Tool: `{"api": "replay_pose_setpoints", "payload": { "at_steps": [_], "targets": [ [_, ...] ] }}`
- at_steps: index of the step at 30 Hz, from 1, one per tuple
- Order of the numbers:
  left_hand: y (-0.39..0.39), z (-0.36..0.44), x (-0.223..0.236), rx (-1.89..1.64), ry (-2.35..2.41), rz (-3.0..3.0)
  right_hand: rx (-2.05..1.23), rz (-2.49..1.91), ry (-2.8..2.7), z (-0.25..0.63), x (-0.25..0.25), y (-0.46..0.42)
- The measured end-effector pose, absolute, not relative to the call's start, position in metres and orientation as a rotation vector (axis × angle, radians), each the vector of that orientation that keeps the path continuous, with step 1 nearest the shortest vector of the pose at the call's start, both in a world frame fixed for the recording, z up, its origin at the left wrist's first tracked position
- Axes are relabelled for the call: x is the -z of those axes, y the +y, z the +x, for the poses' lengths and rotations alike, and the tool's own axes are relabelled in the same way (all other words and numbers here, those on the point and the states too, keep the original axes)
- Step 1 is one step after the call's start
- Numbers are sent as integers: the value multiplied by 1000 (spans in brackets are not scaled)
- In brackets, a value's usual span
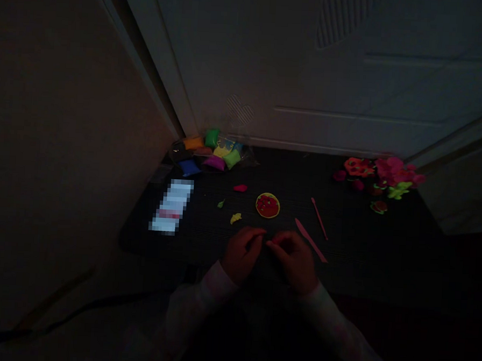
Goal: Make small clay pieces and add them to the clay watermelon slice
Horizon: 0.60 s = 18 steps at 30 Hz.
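My left hand (pixel 243 254) and my right hand (pixel 296 260) are close together over the front of the dark table. Both are closed in a pinch, fingertips almost meeting. A small red bit of modelling clay (pixel 275 240) seems to show at my right fingertips; the dim light blurs it. Whatever my left fingers hold is hidden. Just beyond them lies a round clay pizza (pixel 267 205), red with a yellow rim and small green bits. Left of it are a red clay lump (pixel 240 188), a yellow clay piece (pixel 236 218) and a green clay scrap (pixel 221 203).
A pink plastic knife (pixel 310 240) and a thin pink modelling tool (pixel 320 219) lie on the right. Packets of coloured clay (pixel 215 162) sit at the back left, behind a bright, blurred-out screen (pixel 172 206). Clay flowers (pixel 393 171) stand at the back right, against a white door (pixel 310 87).
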<state>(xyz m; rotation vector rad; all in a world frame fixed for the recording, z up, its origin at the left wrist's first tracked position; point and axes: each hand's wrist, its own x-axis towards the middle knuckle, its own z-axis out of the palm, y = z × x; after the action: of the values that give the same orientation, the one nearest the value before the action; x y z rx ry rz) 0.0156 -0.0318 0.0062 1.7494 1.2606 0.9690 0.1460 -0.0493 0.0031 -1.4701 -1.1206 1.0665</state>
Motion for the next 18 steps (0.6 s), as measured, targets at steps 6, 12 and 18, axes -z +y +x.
{"api": "replay_pose_setpoints", "payload": {
  "at_steps": [6, 12, 18],
  "targets": [
    [-31, 16, -5, -971, 1246, 1731, -1142, -1458, -1133, 147, -2, -49],
    [-32, 16, -6, -977, 1247, 1718, -1100, -1433, -1155, 147, -3, -49],
    [-31, 16, -7, -975, 1256, 1718, -1211, -1434, -1064, 147, -2, -49]
  ]
}}
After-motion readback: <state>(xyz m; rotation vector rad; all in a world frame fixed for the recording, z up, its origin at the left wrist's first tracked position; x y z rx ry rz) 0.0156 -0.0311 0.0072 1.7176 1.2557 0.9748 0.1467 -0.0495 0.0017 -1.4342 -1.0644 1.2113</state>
